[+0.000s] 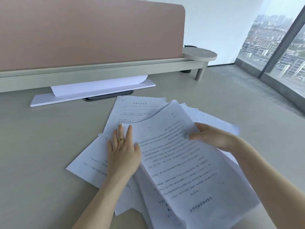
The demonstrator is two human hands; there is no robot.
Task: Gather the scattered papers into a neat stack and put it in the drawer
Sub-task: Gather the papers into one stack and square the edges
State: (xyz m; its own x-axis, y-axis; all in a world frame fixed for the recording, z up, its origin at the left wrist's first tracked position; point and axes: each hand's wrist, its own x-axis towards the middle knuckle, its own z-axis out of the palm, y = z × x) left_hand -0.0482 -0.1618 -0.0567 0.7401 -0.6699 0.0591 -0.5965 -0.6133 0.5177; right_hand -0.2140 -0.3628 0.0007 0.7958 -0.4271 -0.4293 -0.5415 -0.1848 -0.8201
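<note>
Papers [173,154]: loose, overlapping pile on desk [41,154], centre-right; edges fanned, not squared. Top sheet printed, text upside down to the wearer.
L hand [123,149]: flat, palm down, fingers straight & close together, pressing on sheets at pile's left side; thumb at top sheet's left edge. Not gripping anything. Ring [121,140] on one finger.
R hand [208,138]: pinching right part of top sheets, thumb on top, fingers underneath; sheets' far end lifted & curved.
Far sheet [132,109]: form w/ ruled lines, partly under the pile, lying flat.
Blank sheet [99,86]: curled, back of desk, resting on white board [41,100] just below divider [90,30].
Round shelf [199,53]: at divider's right end.
Window [272,47]: far right, city view.
Drawer: not in view.
</note>
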